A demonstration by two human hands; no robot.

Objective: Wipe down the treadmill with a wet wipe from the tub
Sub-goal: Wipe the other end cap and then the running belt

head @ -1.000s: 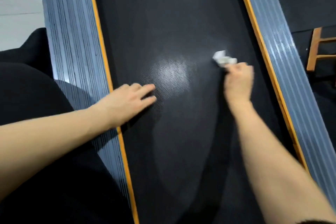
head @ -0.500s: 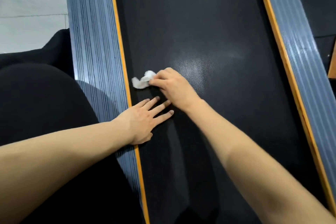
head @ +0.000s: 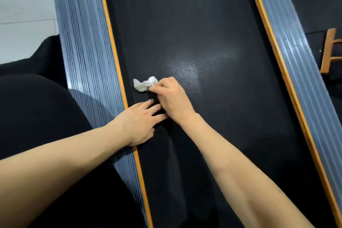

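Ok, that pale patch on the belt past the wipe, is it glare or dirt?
Head view: the pale patch looks like light glancing off the belt's weave, though a damp sheen can't be ruled out; right hand and wipe are slightly soft; the rails splay, a wide-angle effect.

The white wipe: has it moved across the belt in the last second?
Yes. The wipe, held in the right hand, crossed from near the right orange stripe to the left orange stripe.

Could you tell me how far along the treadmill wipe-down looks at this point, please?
Done: a damp sheen marks the middle of the belt. In hand: the right hand presses the wet wipe near the left orange edge, while the left hand braces flat. Left: the grey side rails show no sheen.
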